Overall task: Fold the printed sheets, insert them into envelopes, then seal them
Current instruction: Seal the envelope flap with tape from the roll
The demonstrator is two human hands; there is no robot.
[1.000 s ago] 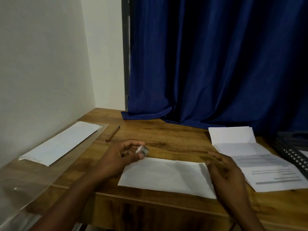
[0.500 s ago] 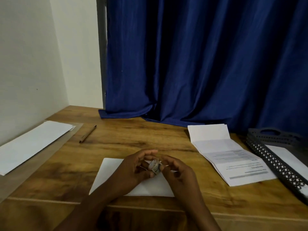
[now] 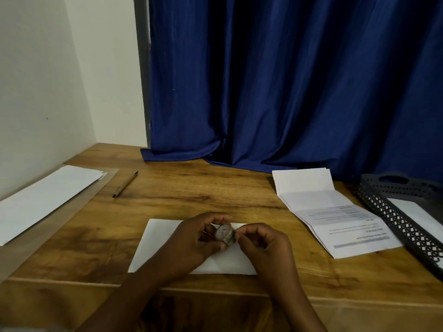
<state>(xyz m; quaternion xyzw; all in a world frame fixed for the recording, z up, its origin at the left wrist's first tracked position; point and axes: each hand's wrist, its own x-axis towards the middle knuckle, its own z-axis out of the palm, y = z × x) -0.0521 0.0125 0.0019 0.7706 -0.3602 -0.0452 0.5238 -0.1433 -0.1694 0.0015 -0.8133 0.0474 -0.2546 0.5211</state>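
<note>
A white envelope (image 3: 158, 245) lies flat near the table's front edge, partly hidden under both hands. Above it my left hand (image 3: 191, 243) grips a small roll of tape (image 3: 224, 233). My right hand (image 3: 263, 243) pinches at the roll's right side with thumb and forefinger. A stack of printed sheets (image 3: 335, 219), creased in thirds and lying open, sits to the right. Another white envelope (image 3: 43, 200) lies at the far left on a clear plastic sleeve.
A brown pen (image 3: 125, 184) lies at the back left. A black perforated tray (image 3: 405, 221) holding white paper stands at the right edge. A blue curtain (image 3: 287, 92) hangs behind the wooden table (image 3: 203, 188). A white wall bounds the left side.
My right hand has come in from the right to meet the tape roll held in my left hand. The head view has swung to the right.
</note>
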